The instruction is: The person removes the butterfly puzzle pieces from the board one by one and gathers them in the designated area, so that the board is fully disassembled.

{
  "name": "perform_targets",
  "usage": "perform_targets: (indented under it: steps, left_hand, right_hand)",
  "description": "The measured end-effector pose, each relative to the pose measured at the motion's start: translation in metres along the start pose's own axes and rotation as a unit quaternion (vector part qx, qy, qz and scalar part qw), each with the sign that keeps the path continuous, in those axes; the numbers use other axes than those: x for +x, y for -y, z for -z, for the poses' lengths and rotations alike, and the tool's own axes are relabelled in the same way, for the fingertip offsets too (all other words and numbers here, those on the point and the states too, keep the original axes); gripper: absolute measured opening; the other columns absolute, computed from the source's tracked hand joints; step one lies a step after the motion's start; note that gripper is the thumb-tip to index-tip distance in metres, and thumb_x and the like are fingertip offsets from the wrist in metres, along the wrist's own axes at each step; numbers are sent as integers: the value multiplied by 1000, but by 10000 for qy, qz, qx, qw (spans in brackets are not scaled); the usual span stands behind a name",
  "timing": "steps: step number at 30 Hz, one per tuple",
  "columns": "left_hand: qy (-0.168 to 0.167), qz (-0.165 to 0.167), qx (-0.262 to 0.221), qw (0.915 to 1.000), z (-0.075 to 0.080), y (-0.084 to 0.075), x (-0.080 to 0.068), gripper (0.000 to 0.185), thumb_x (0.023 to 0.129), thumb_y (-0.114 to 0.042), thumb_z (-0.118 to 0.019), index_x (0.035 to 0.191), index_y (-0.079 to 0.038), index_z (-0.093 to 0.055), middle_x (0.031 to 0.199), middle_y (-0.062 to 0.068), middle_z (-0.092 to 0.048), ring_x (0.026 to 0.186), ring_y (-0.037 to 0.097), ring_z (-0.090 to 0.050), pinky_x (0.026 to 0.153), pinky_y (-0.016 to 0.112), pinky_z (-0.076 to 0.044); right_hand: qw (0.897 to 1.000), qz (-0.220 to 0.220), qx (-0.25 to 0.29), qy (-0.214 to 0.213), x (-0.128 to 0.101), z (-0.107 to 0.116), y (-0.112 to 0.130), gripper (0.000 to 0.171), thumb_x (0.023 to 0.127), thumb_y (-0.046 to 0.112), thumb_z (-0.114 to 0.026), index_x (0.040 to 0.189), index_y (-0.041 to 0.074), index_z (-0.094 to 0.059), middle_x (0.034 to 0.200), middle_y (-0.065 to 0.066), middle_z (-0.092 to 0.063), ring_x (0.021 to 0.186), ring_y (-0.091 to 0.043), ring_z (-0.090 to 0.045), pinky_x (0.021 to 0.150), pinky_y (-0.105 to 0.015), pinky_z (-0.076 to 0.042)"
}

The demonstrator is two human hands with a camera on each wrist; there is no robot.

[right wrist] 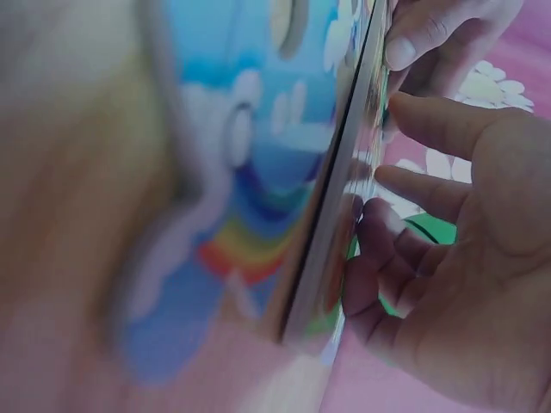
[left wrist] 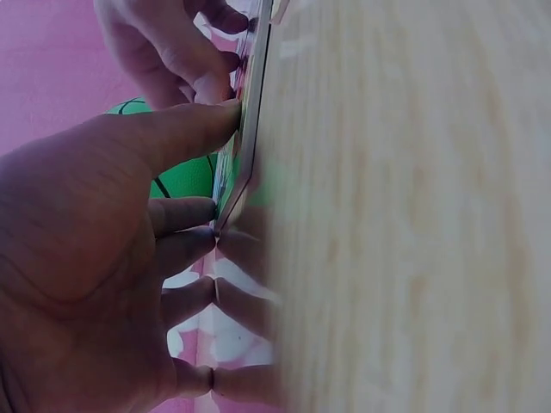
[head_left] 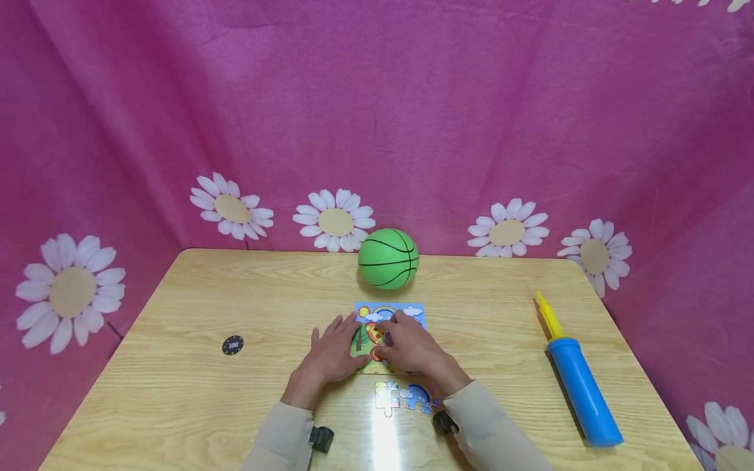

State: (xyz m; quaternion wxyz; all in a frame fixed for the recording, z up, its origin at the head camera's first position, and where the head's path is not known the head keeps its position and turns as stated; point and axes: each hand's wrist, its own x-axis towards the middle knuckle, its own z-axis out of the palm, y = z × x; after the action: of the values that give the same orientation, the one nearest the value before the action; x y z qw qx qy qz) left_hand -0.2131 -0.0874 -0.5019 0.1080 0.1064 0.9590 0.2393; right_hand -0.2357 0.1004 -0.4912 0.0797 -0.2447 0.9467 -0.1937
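Observation:
A colourful jigsaw puzzle board (head_left: pixel 417 308) with a sun, clouds and a tree lies flat in front of me. My left hand (head_left: pixel 331 354) rests at its left side, fingers spread, with the thumb on the lower part of the picture. From the right, my right hand (head_left: pixel 414 345) reaches over the board and covers part of it. Thumb and index fingertips press on the puzzle surface, while the other fingers are bent in the right wrist view. Just below the board lie loose puzzle pieces, a pale one (head_left: pixel 385 396) and a rainbow one (head_left: pixel 419 395).
Behind the board sits a green basketball (head_left: pixel 389 259). A blue hand pump (head_left: pixel 585 392) with a yellow nozzle lies at the right side of the wooden table (head_left: pixel 177 392). On the left is a black chip (head_left: pixel 232 345) marked 100. A pink flowered cloth (head_left: pixel 377 118) hangs behind.

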Motion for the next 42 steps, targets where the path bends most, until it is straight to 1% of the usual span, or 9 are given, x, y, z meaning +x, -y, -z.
perform_targets:
  steps: [6, 14, 19, 21, 26, 29, 32, 38, 42]
  left_hand:
    - [66, 102, -69, 9999, -2, 0, 2, 82, 87, -47, -66, 152, -13, -31, 160, 3, -28, 149, 31, -21, 114, 71, -10]
    - [87, 121, 77, 9999, -2, 3, 0, 79, 86, -49, -66, 150, -13, -37, 161, 3, -27, 149, 31, -20, 114, 70, -12]
    - [30, 3, 77, 10000, -2, 3, -1, 78, 86, -48, -67, 149, -10, -38, 160, 5, -29, 148, 33, -23, 112, 72, -14]
    - [12, -8, 74, 10000, -2, 3, -1, 78, 86, -48, -67, 148, -10, -39, 160, 5, -30, 148, 33, -23, 112, 72, -14]
    - [-33, -14, 76, 10000, -2, 3, -1, 78, 86, -48, -66, 148, -10, -39, 159, 5, -30, 148, 32, -23, 111, 72, -14]
    - [-8, -6, 81, 10000, -3, 4, 1, 79, 86, -49, -66, 149, -11, -37, 160, 5, -29, 148, 32, -22, 112, 72, -14]
    - [28, 20, 32, 10000, -3, 4, 2, 80, 87, -49, -66, 150, -11, -36, 161, 5, -27, 149, 32, -21, 113, 72, -12]
    - [4, 43, -47, 10000, -3, 3, 2, 79, 86, -48, -67, 150, -10, -37, 160, 5, -28, 149, 31, -21, 114, 70, -12]
    - [36, 91, -19, 10000, -4, 3, 2, 79, 86, -47, -67, 150, -11, -36, 161, 5, -27, 149, 31, -20, 114, 70, -11]
  right_hand:
    - [9993, -341, -3, 158, 6, 0, 4, 49, 85, 35, -71, 127, 14, -63, 95, -1, -50, 82, -16, -44, 68, -29, -39]
    - [9964, -772, 358, -9, 14, -2, 8, 45, 72, 28, -81, 113, 14, -68, 93, 0, -65, 86, -17, -56, 72, -33, -46]
    - [9929, -1045, 559, 56, 18, 0, 10, 45, 69, 29, -86, 107, 15, -67, 94, -1, -67, 88, -19, -59, 76, -35, -48]
    - [9926, -1061, 582, 86, 19, 1, 10, 46, 69, 29, -86, 107, 15, -66, 92, -1, -66, 86, -19, -58, 76, -35, -48]
    - [9924, -1032, 658, 115, 20, 0, 10, 47, 70, 28, -86, 109, 14, -64, 84, 0, -58, 80, -17, -52, 69, -31, -43]
    - [9920, -1068, 667, 78, 20, 0, 9, 47, 71, 27, -86, 110, 14, -63, 87, 0, -54, 80, -16, -49, 68, -30, -42]
    - [9917, -1062, 724, 14, 20, 0, 8, 45, 71, 25, -86, 107, 16, -61, 91, -1, -55, 81, -16, -50, 69, -31, -43]
    - [9909, -928, 951, -206, 17, -1, 5, 30, 79, 10, -75, 102, 20, -58, 85, 2, -60, 76, -16, -53, 67, -30, -43]
    - [9909, -752, 1059, -348, 15, -2, 4, 26, 83, 8, -70, 102, 20, -57, 79, 5, -59, 71, -13, -53, 65, -28, -42]
